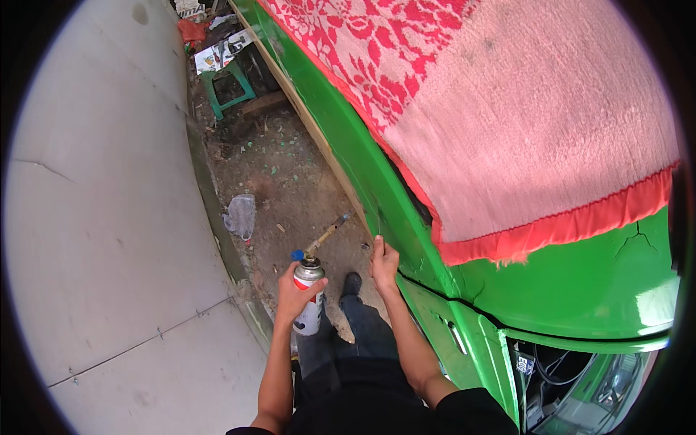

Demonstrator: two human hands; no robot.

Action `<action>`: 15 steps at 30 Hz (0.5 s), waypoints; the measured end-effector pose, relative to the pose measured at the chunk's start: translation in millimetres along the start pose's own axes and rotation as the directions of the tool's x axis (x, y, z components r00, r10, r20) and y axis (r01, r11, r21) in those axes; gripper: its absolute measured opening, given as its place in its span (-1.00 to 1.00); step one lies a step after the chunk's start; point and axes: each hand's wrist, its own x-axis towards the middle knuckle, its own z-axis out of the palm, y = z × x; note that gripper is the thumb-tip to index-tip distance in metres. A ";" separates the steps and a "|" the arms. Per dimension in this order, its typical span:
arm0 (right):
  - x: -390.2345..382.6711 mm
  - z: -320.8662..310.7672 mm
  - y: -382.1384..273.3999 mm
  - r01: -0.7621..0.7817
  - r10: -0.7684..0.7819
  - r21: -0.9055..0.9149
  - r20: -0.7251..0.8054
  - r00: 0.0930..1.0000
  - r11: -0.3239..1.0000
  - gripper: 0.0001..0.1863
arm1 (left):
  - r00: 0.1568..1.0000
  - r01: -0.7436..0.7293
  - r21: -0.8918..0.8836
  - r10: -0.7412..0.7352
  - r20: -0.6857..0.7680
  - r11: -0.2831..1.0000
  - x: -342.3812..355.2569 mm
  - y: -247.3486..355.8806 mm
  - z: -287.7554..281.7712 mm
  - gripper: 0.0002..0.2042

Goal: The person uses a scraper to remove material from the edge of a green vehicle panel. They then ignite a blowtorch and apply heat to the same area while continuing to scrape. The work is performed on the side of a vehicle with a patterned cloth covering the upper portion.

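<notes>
My left hand [292,296] is wrapped round a blowtorch's white and red gas canister [309,270]. A blue knob [297,255] sits at its top, and the brass-coloured nozzle [326,236] slants up and to the right, towards the green car body [366,181]. No flame can be made out. In my right hand [383,262] the fingers are closed on a thin, pointed tool whose tip stands up against the green panel; its exact kind is too small to tell. A pink and red blanket [536,130] lies over the car to the right.
A pale wall [101,181] stands on the left. On the dirt floor [290,174] lie green flakes and a clear plastic bag [241,216]. Farther off are a green stool [226,87] and a wooden block [264,103]. Cables [554,362] show inside the car's opening.
</notes>
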 end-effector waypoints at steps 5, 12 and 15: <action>-12.7 -17.8 -18.9 -0.072 0.072 -0.020 0.026 0.997 0.997 -0.58 | 1.000 0.022 -0.050 -0.021 0.016 0.999 2.5 -3.7 16.6 -0.38; -17.7 -16.2 -32.5 -0.078 0.078 0.005 0.028 0.997 0.997 -0.57 | 0.998 -0.005 -0.069 0.009 0.062 0.998 27.0 -4.1 34.7 -0.33; -17.7 -18.6 -38.8 -0.084 0.084 0.000 0.025 0.996 0.996 -0.57 | 0.998 0.005 -0.085 0.000 0.057 0.996 26.9 -2.1 34.0 -0.33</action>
